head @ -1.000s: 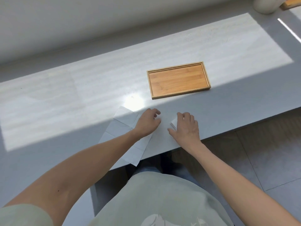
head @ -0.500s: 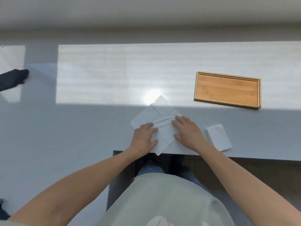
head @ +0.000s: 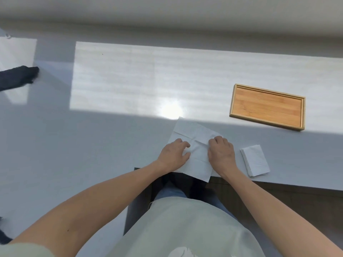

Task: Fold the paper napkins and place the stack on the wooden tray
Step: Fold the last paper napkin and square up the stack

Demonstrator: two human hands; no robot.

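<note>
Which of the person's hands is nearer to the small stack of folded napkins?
Right. The right hand rests just left of the folded stack, apart from it; the left hand lies farther left, across the open napkin.

My left hand [head: 173,154] and my right hand [head: 220,154] are covering the side edges of the open napkin [head: 194,145], so I am not seeing where its left and right borders are lying. My fingertips are curling under, hiding whether they are pinching paper or only pressing it. The napkin's near corner is hanging past the counter [head: 92,145] edge. The folded stack [head: 255,160] is showing thin layered edges, too fine for counting sheets. A dark object [head: 16,77] is being cut off by the left edge, and I cannot tell what it is. My arms are running out of the bottom edge.
</note>
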